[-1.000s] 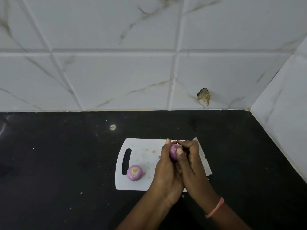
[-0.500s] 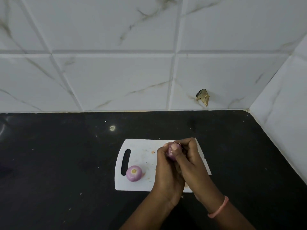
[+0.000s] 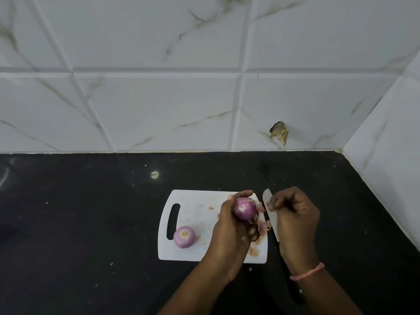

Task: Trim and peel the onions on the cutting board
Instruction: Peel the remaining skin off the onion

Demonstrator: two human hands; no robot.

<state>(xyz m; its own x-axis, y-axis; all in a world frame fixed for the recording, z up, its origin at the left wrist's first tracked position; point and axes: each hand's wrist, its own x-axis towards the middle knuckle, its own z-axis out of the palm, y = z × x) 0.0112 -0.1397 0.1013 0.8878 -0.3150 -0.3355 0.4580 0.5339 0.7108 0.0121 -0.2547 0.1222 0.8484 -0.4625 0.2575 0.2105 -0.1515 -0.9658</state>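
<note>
Held onion (image 3: 245,208): lifted above the right part of the cutting board (image 3: 193,253), wrapped in the left hand (image 3: 231,228), fingers curled round its lower half, purple upper half bare.
Right hand (image 3: 295,214): just right of the held onion, apart from it; fingers bent and pinching a pale scrap of skin (image 3: 270,204).
Key relation: the onion lies left of the right fingers, so the next pull likely means reaching back left.
Knife (image 3: 271,218): lying along the board's right edge, blade tip far, dark handle near, beneath the right hand; not gripped as far as I can tell.
Second onion (image 3: 184,237): resting on the near left of the board, beside the handle slot.
Peel scraps (image 3: 264,226): between the hands.
Bench (image 3: 91,212): black.
</note>
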